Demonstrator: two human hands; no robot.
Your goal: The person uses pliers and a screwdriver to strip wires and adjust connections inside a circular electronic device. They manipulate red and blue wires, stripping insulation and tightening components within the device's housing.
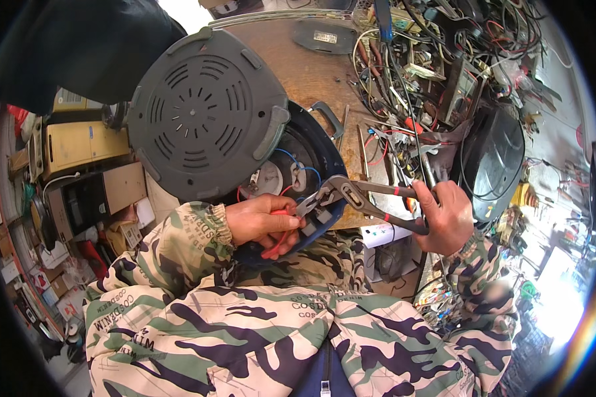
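Landmark: dark blue housing (331, 151), open, directly in front of the person, between torso and wooden table (271, 59). Can't tell what carries its weight.

Left hand (263, 221): over the housing's near side, fingers and thumb closed round red-handled pliers (306, 206), nose pointing right. Right hand (449, 218): off to the right of the housing, wrapped on both handles of slip-joint pliers (361, 202), thumb side at the upper handle, other fingers at the lower. Handles stand apart. Slip-joint head reaches back over the housing's right rim and meets the red-handled pliers' nose. Too cluttered there to tell what either tool's jaws pinch.

Inside housing: round grey disc (269, 177) left of middle, blue wire (301, 161) arcing over the far half, red wire (285, 190) just beyond the left hand. Grey handle (333, 118) sticks out at the housing's far right.

Black vented cover (193, 119) sits tilted at the housing's far left, overlapping its opening. Black oval cover (304, 33) lies beyond the housing, on the table. Cable tangle (404, 66) piled to the housing's far right; black shell (493, 159) well to its right. Yellowish box (79, 145) well left of it.
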